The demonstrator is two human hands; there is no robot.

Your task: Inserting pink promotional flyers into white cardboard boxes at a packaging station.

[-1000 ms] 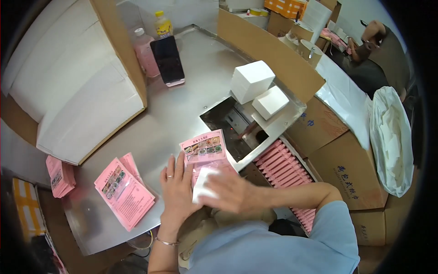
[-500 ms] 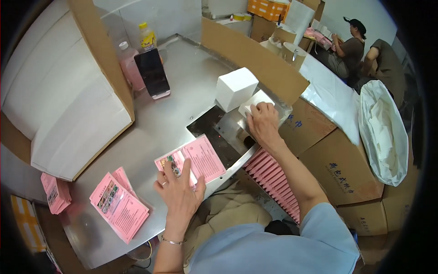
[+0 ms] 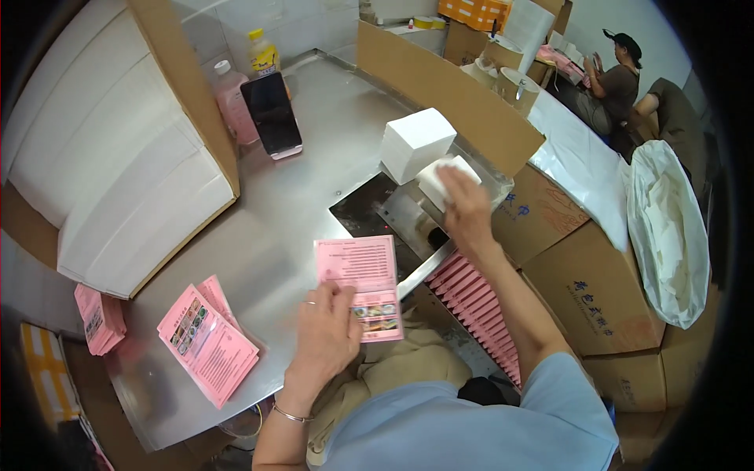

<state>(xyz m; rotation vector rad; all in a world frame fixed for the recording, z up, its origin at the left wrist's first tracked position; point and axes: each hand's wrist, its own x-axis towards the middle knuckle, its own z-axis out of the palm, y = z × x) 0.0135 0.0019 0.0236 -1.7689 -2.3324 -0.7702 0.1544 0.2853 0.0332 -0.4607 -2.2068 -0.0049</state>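
Observation:
My left hand [image 3: 326, 326] grips a pink printed packet [image 3: 357, 267] by its left side, fingers lying over it. The packet shows lines of text and a strip of small food pictures, and its lower part reaches past the table's front edge. Blurred by motion, my right hand [image 3: 469, 208] is over a low stack of white tissues [image 3: 432, 179], fingers stretched out; contact is hard to judge. Behind that stack stands a taller block of white tissues [image 3: 416, 141]. More pink packets [image 3: 206, 337] lie in a pile on the table's left part.
The metal table [image 3: 290, 212] has a rectangular opening [image 3: 365, 206] beside the tissues. Below its edge is a row of pink packets [image 3: 475, 314]. A box of white stacks [image 3: 118, 157], a phone [image 3: 271, 114] and bottles [image 3: 236, 102] stand left; cartons [image 3: 589, 290] right. A person [image 3: 616, 82] sits far off.
My left hand has shifted right and down, turning the pink packet, whose picture strip now faces me. My right hand's fingers have straightened from their curled hold on the low tissue stack.

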